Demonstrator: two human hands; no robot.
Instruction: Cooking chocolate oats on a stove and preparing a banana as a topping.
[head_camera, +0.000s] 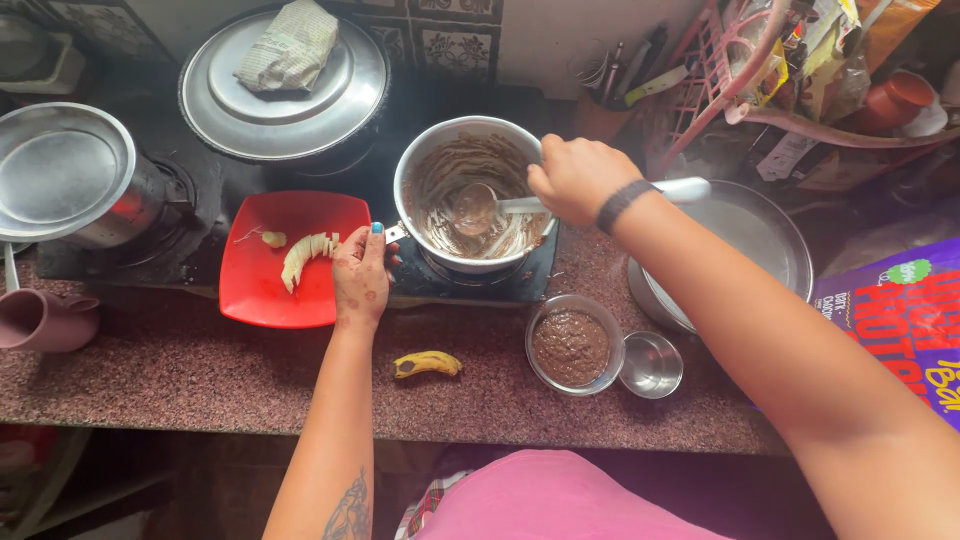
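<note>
Steel saucepan (418, 160) smeared with brown batter sat on the dark stove (400, 100), and every other thing was placed around it. Inside the saucepan lay the bowl of a metal spoon (474, 208), whose handle the right hand (575, 178) held in a closed fist above the pan's right rim. The left hand (361, 277) rested at the pan's lower left edge, fingers loosely curled around what seemed to be the short pan handle; how firm that hold was could not be told. Just left of the saucepan, a red square plate (262, 290) carried banana slices (306, 255). In front of the pan, on the speckled counter (160, 370), lay a banana peel (427, 363), with a glass bowl of brown batter (572, 345) and a small steel bowl (651, 364) to its right. Behind the pan to the left stood a covered steel pot (283, 100).
</note>
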